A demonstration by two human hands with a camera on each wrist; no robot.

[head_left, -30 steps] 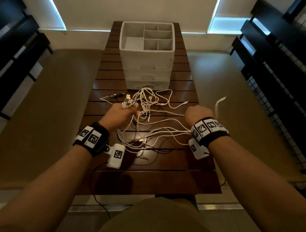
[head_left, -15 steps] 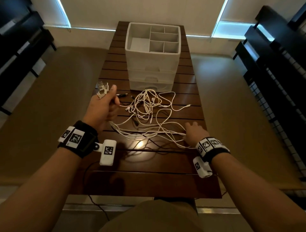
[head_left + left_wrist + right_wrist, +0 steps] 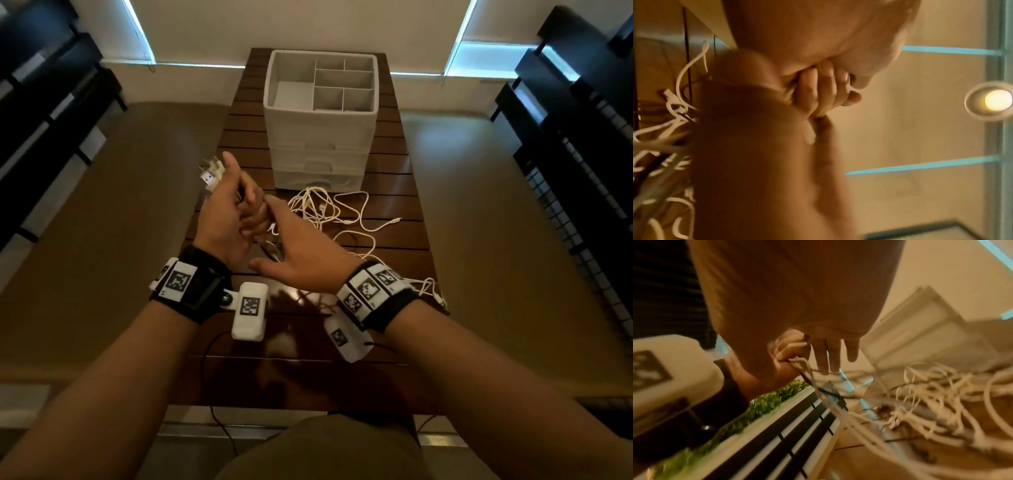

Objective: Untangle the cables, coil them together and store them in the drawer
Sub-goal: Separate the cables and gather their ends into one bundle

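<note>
Left hand (image 3: 226, 212) fingers curled tight round a bunch of white cables (image 3: 329, 209), plug ends (image 3: 210, 171) sticking out above thumb. Right hand (image 3: 301, 257) fingers straight and slightly spread, reaching in against left fist, gripping nothing. Rest of cables loose and looped mid-table (image 3: 394, 192), trailing to right edge. Drawer unit (image 3: 320, 137) at far end, all drawers closed. Progress: ends gathered only; untangling partial, coiling and storing not yet done.
</note>
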